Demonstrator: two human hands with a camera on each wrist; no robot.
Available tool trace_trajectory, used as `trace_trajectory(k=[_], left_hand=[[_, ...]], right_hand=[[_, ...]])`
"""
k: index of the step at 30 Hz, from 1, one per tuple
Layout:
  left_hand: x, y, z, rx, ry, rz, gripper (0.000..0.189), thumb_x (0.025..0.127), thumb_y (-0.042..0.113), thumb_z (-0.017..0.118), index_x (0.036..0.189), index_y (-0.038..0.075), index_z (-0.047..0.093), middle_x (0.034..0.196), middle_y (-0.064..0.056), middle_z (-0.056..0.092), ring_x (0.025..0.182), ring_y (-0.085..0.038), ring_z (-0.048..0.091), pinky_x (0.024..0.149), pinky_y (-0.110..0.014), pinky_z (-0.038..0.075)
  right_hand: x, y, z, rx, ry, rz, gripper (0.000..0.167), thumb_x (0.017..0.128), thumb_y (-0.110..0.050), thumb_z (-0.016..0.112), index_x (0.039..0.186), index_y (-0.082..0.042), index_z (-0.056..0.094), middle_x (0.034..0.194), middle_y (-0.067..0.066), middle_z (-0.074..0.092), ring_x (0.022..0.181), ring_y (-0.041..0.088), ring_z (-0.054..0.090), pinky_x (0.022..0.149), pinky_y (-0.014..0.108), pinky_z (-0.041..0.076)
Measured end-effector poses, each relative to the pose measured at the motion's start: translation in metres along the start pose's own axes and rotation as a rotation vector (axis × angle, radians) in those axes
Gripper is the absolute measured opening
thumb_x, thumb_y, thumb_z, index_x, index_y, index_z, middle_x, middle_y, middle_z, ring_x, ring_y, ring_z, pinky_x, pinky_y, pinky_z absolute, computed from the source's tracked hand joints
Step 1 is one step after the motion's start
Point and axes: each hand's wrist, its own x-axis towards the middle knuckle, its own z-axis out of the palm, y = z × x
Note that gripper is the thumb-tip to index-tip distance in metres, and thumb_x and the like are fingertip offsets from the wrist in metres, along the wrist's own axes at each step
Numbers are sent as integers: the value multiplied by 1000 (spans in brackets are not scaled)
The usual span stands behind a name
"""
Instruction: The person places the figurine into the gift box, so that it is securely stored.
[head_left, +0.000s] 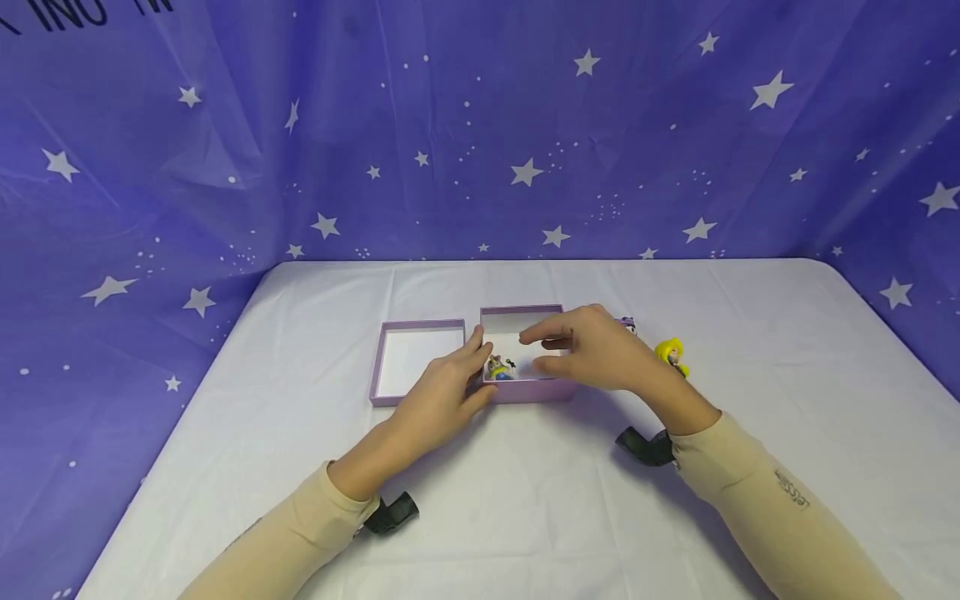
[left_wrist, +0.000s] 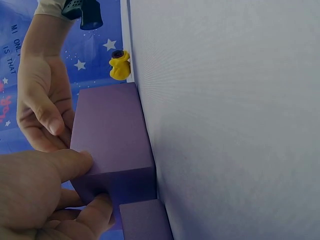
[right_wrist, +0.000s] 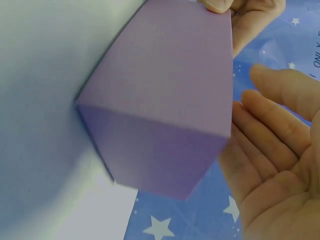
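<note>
A purple box (head_left: 528,392) with a white inside stands open at the top. Inside its left front corner lies a small figurine (head_left: 500,368) with yellow and blue parts. My left hand (head_left: 441,390) grips that corner of the box, thumb on the front face and fingers along the side, as the left wrist view also shows. Over the box's right part hovers my right hand (head_left: 600,346), fingers loosely bent and apart from the thumb. Nothing shows between them in the right wrist view, where the palm (right_wrist: 280,180) is beside the box.
Left of the box lies a shallow purple lid (head_left: 384,401), white inside up. A yellow-haired figurine (head_left: 672,354) sits right of my right hand. Behind that hand, a purple and white figurine (head_left: 628,323) is mostly hidden. A white cloth (head_left: 510,517) covers the table.
</note>
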Motion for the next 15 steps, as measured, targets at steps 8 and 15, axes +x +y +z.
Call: trace_trajectory(k=[8,15], left_hand=[[-1,0,1,6,1,-5,59,91,17,71,138,-8,48,151,-24,32,133,-28,41,108,-36,36],[-1,2,-1,0,-17,-14,59,92,17,70,139,-9,47,151,-23,30,134,-29,39,108,-37,35]], right_hand=[[-18,9,-14,-4,167,78,40,82,-13,78,120,-16,71,118,-1,68,105,24,67,91,37,53],[-31,32,-24,-36,273,157,43,81,-13,78,123,-17,69,121,0,68,105,25,67,90,43,53]])
